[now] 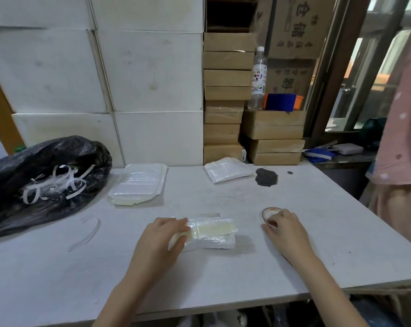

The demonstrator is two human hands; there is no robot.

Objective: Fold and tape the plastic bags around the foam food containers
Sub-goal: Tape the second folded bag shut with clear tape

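Centrally, left hand [163,234] grips bagged container [211,233]; right hand [283,226] perhaps holds tape roll [269,212].

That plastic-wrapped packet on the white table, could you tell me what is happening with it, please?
A person is wrapping it. The left hand holds the clear-bagged pale foam container packet by its left end on the white table. The right hand rests on a small round tape roll beside it. No tape is applied yet, as far as shows.
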